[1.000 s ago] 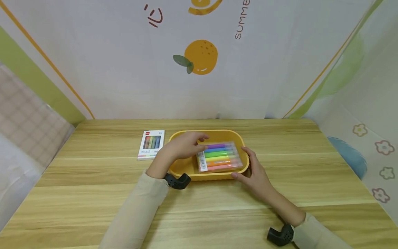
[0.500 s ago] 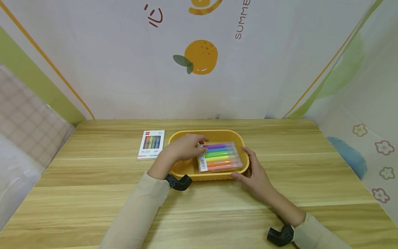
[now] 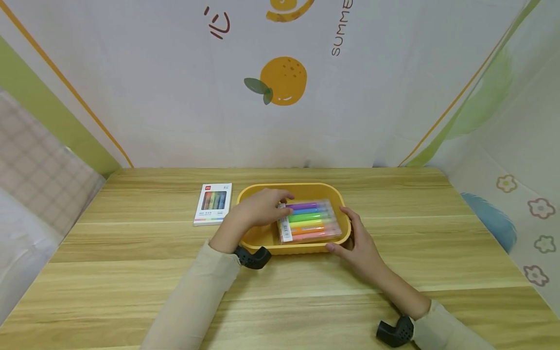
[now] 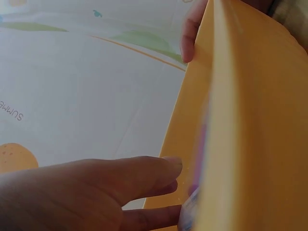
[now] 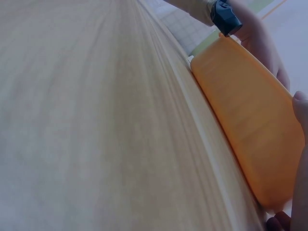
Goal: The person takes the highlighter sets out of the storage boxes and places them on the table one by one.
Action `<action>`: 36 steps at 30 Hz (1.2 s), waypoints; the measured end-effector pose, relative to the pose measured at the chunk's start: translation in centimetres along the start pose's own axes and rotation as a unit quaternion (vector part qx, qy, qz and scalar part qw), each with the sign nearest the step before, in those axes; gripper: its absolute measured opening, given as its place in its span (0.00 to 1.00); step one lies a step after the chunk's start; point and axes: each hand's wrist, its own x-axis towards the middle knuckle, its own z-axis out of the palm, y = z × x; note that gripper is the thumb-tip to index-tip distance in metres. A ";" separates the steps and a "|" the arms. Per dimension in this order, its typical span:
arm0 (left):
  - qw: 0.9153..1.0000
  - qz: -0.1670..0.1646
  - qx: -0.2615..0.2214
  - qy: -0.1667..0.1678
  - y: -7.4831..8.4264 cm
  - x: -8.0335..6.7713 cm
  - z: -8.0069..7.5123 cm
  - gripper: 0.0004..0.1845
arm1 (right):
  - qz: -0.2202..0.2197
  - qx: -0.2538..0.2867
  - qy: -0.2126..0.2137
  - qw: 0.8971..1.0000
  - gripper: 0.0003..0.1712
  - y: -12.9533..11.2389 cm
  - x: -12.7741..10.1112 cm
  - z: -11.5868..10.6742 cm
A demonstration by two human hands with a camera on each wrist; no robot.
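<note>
Since the frame of a second ago, the left hand has shifted slightly rightward and nearer the person, while the pack and bin have hardly moved. Nearest, the right hand holds the bin by its right end, thumb at the near rim, seemingly bracing it on the surface. A little farther off, the left hand reaches over the bin's left part, thumb at the pack's left end and forefinger standing apart from it; the other fingers are mostly hidden, so whether it grips the pack cannot be told.

The step in hand looks like placing the pack in the bin or taking hold of it there; which is unclear. The next move probably calls for a steady bin, and for the left hand to firm its hold or slip free without dragging the pack.

The pack lies inside the bin, slightly askew toward the right: clear plastic, a white barcode label at its left end, pens running from pink nearest through orange, yellow, green and blue to purple. Just left of the bin lies a white box with a window onto coloured sticks. Beyond hangs a pale printed cloth.
</note>
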 end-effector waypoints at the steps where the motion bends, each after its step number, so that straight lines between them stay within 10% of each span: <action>1: 1.000 0.000 0.000 0.001 0.0 0.0 0.0 0.24 | 0.000 0.000 0.000 1.000 0.53 0.0 0.0 0.0; 36: 1.000 -0.018 0.024 -0.005 0.4 0.0 0.2 0.23 | 0.007 -0.001 0.002 1.000 0.53 -0.1 -0.1 0.0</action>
